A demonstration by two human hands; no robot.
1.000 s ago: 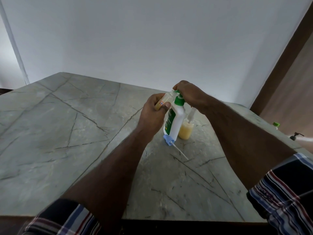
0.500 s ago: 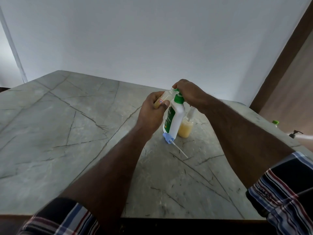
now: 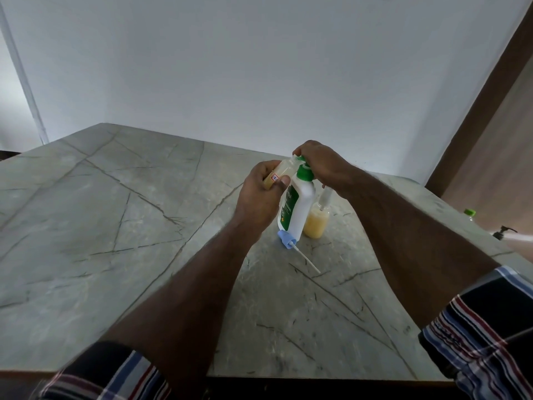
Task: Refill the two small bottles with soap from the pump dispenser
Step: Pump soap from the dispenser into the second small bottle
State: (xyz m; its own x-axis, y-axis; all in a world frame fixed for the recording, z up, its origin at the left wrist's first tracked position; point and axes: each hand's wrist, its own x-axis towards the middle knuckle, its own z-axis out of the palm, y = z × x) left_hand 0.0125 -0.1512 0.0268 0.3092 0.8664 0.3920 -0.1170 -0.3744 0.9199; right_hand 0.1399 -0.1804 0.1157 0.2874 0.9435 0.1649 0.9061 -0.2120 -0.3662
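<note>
Little has shifted: the right hand has pressed a touch lower on the green pump head, the small bottle held to its spout.

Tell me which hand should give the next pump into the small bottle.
Right. The right hand already rests on the green pump head of the dispenser, while the left hand has its grip on the tilted small bottle at the spout.

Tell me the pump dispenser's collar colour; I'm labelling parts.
Green, on the pump dispenser; head view.
</note>
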